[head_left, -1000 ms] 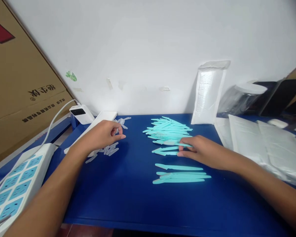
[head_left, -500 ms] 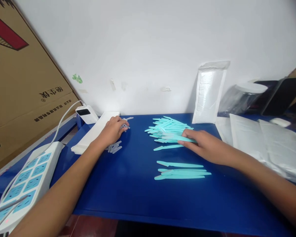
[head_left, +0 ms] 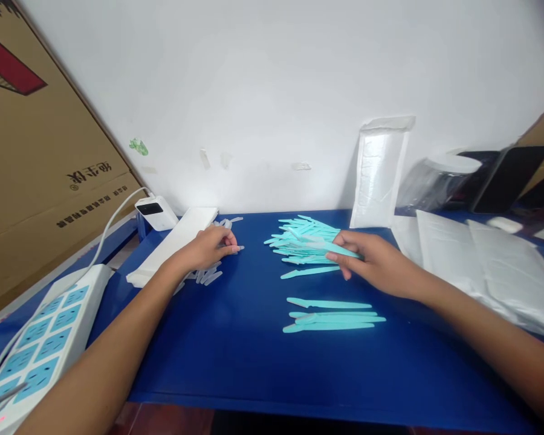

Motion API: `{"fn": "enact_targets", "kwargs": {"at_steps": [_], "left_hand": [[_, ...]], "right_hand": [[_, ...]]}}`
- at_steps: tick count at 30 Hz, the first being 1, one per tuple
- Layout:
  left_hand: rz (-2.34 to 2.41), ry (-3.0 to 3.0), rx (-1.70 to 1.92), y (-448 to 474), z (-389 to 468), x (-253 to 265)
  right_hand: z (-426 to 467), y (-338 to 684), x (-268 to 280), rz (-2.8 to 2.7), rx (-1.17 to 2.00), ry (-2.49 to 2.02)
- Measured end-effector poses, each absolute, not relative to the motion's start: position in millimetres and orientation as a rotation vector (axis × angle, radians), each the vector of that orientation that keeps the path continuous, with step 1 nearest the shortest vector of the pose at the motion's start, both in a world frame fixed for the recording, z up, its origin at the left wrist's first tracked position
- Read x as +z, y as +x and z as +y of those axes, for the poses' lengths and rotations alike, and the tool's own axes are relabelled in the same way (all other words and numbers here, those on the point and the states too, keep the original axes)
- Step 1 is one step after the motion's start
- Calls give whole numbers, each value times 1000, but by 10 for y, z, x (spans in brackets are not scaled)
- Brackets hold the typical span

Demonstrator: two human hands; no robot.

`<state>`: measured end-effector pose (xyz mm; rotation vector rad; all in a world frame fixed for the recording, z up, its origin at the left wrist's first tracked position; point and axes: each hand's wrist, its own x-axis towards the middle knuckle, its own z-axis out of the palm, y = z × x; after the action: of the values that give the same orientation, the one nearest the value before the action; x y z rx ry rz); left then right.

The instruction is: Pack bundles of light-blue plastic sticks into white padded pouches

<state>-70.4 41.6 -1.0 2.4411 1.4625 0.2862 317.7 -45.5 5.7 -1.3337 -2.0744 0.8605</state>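
My left hand (head_left: 213,244) pinches a small translucent blade cap (head_left: 240,248) between thumb and fingertips. More loose caps (head_left: 207,275) lie under and around that hand on the blue table. My right hand (head_left: 367,260) grips a turquoise eyebrow razor (head_left: 320,243) by its handle end, its blade end pointing left over a heap of similar razors (head_left: 294,249). Nearer the front, several razors (head_left: 330,320) lie roughly parallel, and another single razor (head_left: 306,273) rests just below the heap.
A white power strip (head_left: 45,338) with cables and a white device (head_left: 156,212) stand on the left, by a long white packet (head_left: 163,248). A silver pouch (head_left: 378,175) leans on the wall. Flat pouches (head_left: 453,248), a lidded jar (head_left: 444,175) and a phone-like slab (head_left: 510,178) occupy the right.
My left hand has drawn a cap out from the loose caps, holding it at the fingertips. My right hand stays over the heap, with the razor tilted slightly more.
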Motion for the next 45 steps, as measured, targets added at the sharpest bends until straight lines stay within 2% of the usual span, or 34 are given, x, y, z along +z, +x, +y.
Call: {"fn": "enact_targets", "kwargs": {"at_steps": [12,27,36,45], "left_hand": [[1068,1825,748,-128,10,-29],[1018,1426,810,0,-85,-106],[960,1416,775,72,-164,-122],[900,1409,743,123,-224,-151]], "right_hand": [[-396,3200,78,-1808,751,-1260],[-455,3148,122,-1623,497,-1384],[-476,3106,116,-1574,452,-1410],[-506,3083,47,-1611,551,-1395]]}}
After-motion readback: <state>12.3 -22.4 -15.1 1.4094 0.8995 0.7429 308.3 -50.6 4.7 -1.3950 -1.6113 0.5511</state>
